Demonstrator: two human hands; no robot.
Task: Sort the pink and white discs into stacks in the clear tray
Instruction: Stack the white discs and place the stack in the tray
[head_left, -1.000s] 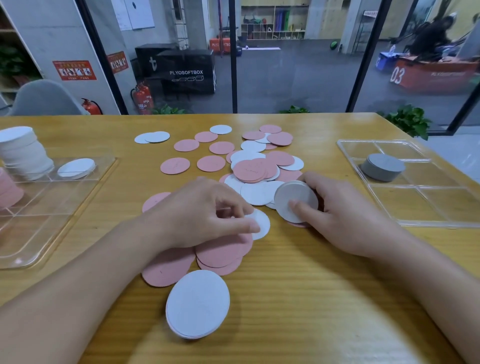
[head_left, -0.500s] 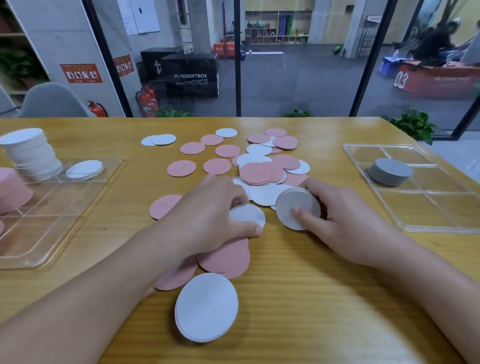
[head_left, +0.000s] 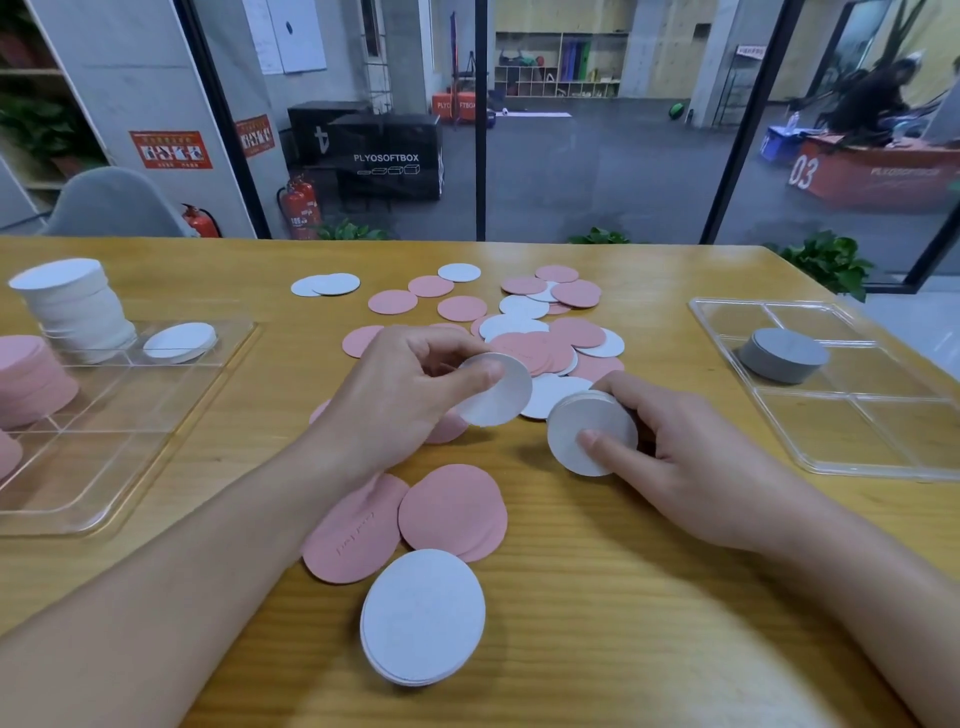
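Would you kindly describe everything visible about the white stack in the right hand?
The white stack is a short pile of thin, matte white discs, paper-like, tilted on edge so its round face points toward the camera. The right hand holds it, thumb pressing the face and fingers curled behind. It sits above the table, just near the loose pile.

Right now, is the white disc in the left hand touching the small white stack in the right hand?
Apart. The head view shows wood between the single white disc and the white stack.
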